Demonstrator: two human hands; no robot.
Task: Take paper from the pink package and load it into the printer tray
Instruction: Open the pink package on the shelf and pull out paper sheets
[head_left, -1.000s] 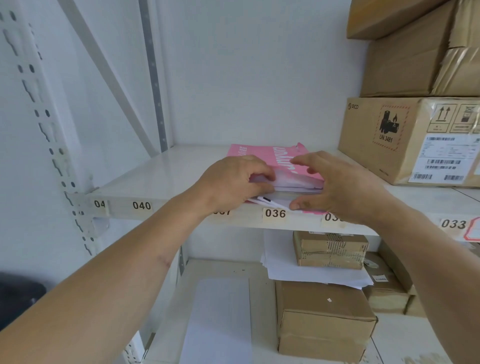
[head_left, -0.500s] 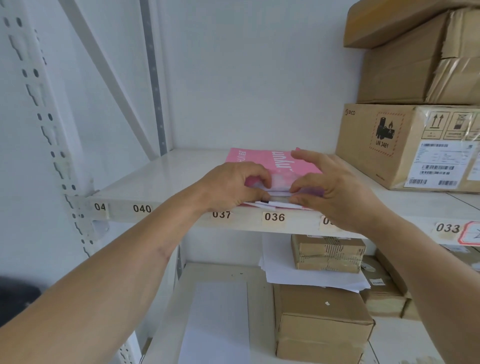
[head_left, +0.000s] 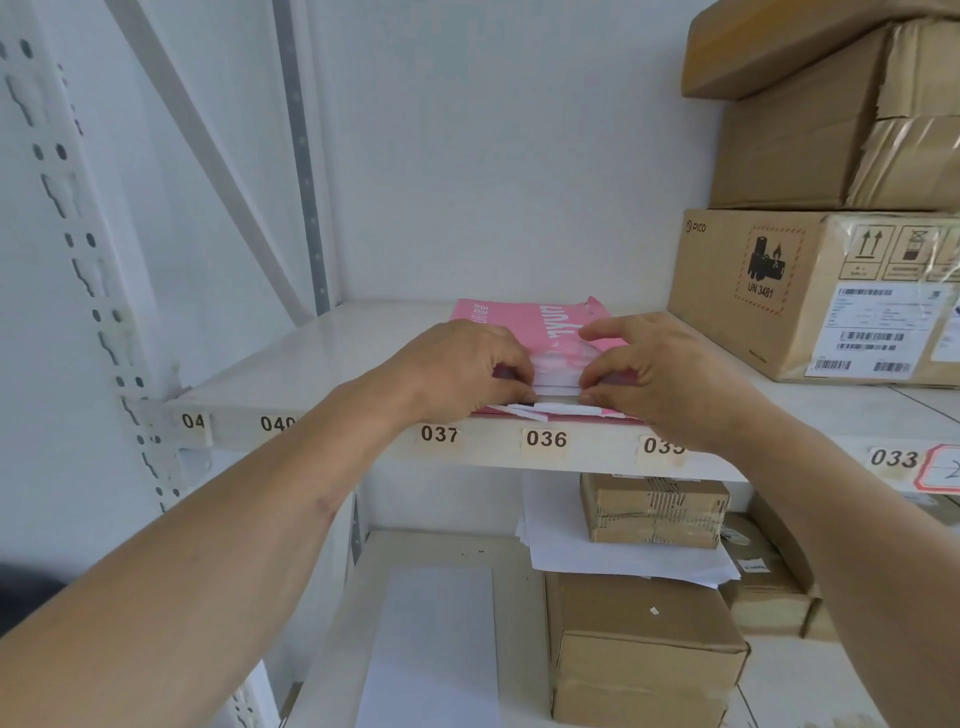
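The pink package (head_left: 524, 321) lies flat on the white shelf (head_left: 322, 358) above label 036, its near end torn open. White paper (head_left: 556, 382) shows in that open end. My left hand (head_left: 457, 364) pinches the package's near left corner, thumb under and fingers over the sheets. My right hand (head_left: 660, 374) grips the near right side the same way, fingertips on the pink wrapper and thumb at the paper's edge. A few loose white sheets stick out beneath both hands. No printer is in view.
Brown cardboard boxes (head_left: 810, 291) are stacked on the shelf right of the package. The lower shelf holds more boxes (head_left: 644, 654), loose white sheets (head_left: 613, 556) and a white paper stack (head_left: 431, 644). A perforated rack upright (head_left: 88, 270) stands at left.
My right hand has closed from spread over the package to a pinch on its near end. The left hand has stayed on the left corner. The view has tilted slightly.
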